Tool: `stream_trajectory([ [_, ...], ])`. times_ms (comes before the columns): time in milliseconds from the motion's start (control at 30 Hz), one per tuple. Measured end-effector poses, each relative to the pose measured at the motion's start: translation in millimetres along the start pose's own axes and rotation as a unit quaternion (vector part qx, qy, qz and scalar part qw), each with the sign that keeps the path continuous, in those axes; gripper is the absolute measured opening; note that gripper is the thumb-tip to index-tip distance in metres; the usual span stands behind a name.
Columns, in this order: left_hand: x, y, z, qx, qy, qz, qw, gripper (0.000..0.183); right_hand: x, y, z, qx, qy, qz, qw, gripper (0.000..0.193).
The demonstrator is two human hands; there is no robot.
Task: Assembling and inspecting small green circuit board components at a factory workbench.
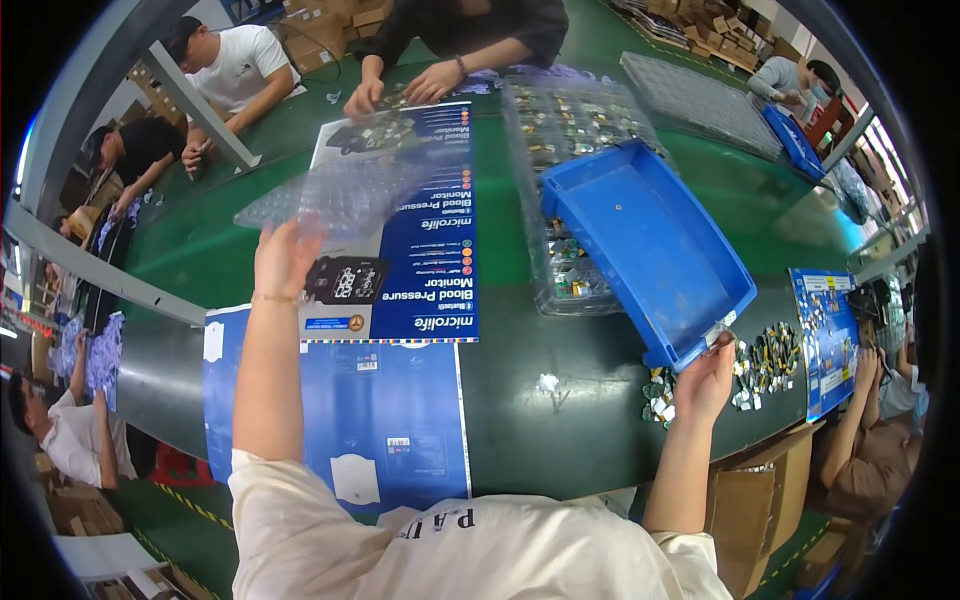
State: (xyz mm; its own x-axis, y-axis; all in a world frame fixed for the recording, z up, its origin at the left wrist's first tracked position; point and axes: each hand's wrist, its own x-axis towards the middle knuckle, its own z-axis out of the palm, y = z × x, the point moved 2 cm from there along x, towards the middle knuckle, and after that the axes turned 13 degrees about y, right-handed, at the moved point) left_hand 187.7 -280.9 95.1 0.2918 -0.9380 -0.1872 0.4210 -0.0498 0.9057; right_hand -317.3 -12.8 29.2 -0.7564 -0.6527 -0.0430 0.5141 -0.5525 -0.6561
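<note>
My left hand (287,262) is raised over the left part of the table. Its fingers are closed on the near edge of a clear plastic tray (335,195), which is blurred and looks tilted. Beneath the tray lies a blue and white printed cardboard sheet (440,260). At the right, my right hand (706,380) grips the near corner of a blue plastic bin (665,250). The bin sits at a slant, its far end over a clear compartment tray (515,190) filled with small electronic parts. A tiny speck shows on the bin's floor.
Small parts lie in piles (768,365) beside my right hand. A crumpled white scrap (546,383) rests on the dark green table (510,430). Farther right stands an open cardboard box (765,500). Co-workers sit around, one person's hands (430,85) working across the table.
</note>
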Motion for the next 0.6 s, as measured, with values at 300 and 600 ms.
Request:
stream_trajectory([
  [300,-114.8,-25.5,-124.6,0.021,0.055,-0.080,0.995,0.064,2.7,-0.3,-6.4,0.001,-0.024,0.006,1.000,0.020],
  [600,-214.6,-7.7,-245.7,0.167,0.256,-0.090,0.948,0.049,9.4,-11.2,-10.7,-0.067,-0.028,0.016,0.997,0.024],
])
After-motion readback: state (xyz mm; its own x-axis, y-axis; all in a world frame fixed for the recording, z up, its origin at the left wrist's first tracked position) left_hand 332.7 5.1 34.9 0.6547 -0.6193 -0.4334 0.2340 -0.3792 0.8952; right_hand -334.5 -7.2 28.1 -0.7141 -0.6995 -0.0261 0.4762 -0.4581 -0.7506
